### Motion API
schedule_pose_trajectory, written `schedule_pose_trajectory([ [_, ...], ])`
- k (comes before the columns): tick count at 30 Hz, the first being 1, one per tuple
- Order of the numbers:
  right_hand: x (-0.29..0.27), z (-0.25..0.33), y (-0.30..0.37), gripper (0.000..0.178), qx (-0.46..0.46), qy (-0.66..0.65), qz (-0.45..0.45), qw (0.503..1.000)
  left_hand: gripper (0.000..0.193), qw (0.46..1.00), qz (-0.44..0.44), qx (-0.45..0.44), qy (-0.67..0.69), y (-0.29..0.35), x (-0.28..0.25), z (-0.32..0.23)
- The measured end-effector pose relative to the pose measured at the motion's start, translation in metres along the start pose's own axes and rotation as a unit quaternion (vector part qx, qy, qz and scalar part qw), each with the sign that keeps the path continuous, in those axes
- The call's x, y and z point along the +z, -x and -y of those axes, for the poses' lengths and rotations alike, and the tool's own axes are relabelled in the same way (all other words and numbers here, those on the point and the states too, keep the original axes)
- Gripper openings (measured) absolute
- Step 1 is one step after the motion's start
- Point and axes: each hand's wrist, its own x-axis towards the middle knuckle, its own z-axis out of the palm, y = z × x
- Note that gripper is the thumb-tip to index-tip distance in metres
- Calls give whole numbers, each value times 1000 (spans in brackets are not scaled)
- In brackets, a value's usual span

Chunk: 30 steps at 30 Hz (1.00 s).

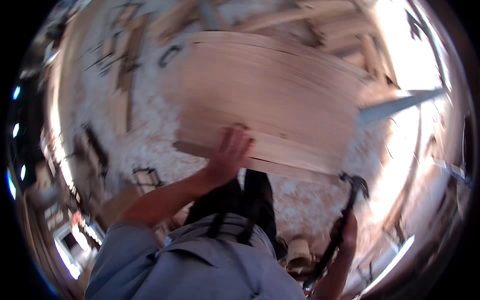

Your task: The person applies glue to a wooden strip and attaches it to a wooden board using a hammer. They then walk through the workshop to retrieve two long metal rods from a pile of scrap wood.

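Observation:
A broad wooden panel (270,95) made of light boards lies in front of me, its near edge close to my body. My left hand (231,155) rests on the panel's near edge, fingers stretched out over the wood. To the right of the panel, my right hand (345,229) is wrapped round the dark handle of a claw hammer (356,192). The hammer's head points up and away from me, just off the panel's near right corner. The picture is smeared by motion, so fine detail of the boards is lost.
Wood offcuts (340,30) are heaped beyond the panel. Long narrow boards (125,75) lie on the dusty floor (155,107) at the left, near a dark C-shaped clamp (170,55). A pale blue-grey beam (400,106) juts out at the panel's right. A round tan container (298,251) stands near my legs.

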Motion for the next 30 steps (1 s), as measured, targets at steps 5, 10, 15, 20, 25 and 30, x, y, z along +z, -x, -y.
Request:
schedule_pose_trajectory([
  [5, 11, 10, 0, 43, -49, 44, -21, 998, 42, 997, -38, -37, -53, 4, 1, -2],
  [10, 11, 9, 5, 43, -39, 65, -36, 996, 42, 996, -55, -33, -60, 2, 2, -2],
  [15, 16, 26, 4, 42, -51, 115, -55, 990, 44, 994, -57, -60, -68, 5, 0, -3],
  [20, 11, 26, 3, 41, -32, 90, -45, 994, 46, 995, -55, -53, -64, 6, -1, 1],
  [25, 13, 34, 8, 42, -55, 124, -101, 986, 46, 996, -51, -61, -50, 9, 2, 0],
  [30, 6, 33, 9, 43, -3, 135, -39, 990, 46, 995, -58, -68, -42, 9, 6, 0],
])
